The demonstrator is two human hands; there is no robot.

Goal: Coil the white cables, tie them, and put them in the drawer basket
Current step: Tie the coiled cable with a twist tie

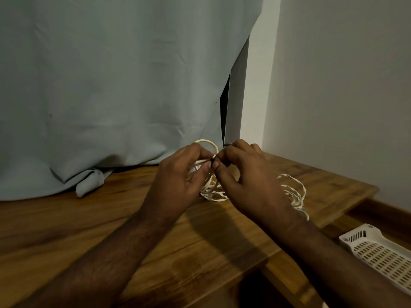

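Hands meet over the far middle of a wooden table (pixel 155 230). The left hand (pixel 180 178) is curled around a coil (pixel 211 187) of white cable, its thumb and forefinger pinched tight on the bundled strands at the top. The right hand (pixel 246 181) comes in just beside it, fingertips touching the left's, and pinches a thin dark tie (pixel 211 160) at the same spot on the bundle; one end of the tie sticks up past the right forefinger. Both grips are narrow and closed on what they hold. The coil's lower loops rest on the tabletop beneath the hands, and one loop stands up behind the left knuckles.

A second, looser cable (pixel 293 192) lies on the table to the right, partly hidden behind the right wrist, near the coil; whether the two touch cannot be told.

The white perforated basket (pixel 382 254) sits lower down at the right edge, beyond the table's corner and well apart from both cables. A pale cloth (pixel 111 85) hangs behind the table, its hem bunched on the wood at the left.
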